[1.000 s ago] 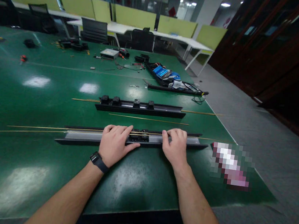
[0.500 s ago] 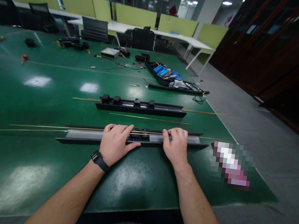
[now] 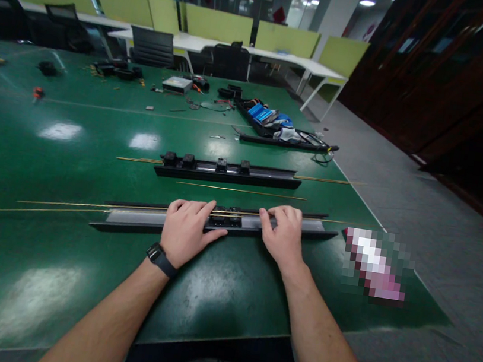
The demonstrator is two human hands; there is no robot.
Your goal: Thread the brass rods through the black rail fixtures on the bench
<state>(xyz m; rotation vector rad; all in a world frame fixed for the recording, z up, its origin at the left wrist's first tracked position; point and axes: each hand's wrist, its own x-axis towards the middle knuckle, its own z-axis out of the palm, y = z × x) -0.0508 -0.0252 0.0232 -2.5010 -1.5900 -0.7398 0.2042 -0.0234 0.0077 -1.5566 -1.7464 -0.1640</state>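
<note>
Nearest me on the table lies a long black channel point(image 3: 135, 217) with a pale inner floor. Two small black blocks point(image 3: 226, 217) sit in it between my hands, and thin brass rods point(image 3: 62, 204) run lengthwise over it and past its left end. My left hand point(image 3: 188, 226), with a black watch at the wrist, grips the channel just left of the blocks, fingers over the far side and thumb along the near wall. Over the right part, my right hand point(image 3: 282, 235) has curled fingers and its thumb close to the index finger, at a brass rod; the exact contact is partly hidden.
Beyond lies a second black channel point(image 3: 228, 176) with several black blocks and brass rods; a loose brass rod point(image 3: 240, 190) lies between the channels. A blurred pink-and-white item point(image 3: 374, 262) is at right. Tools and a blue package point(image 3: 260, 113) lie farther back on the green table point(image 3: 74, 283).
My right thumb and fingertips have shifted very slightly left along the rod. The left hand and the channel appear to stay in place.
</note>
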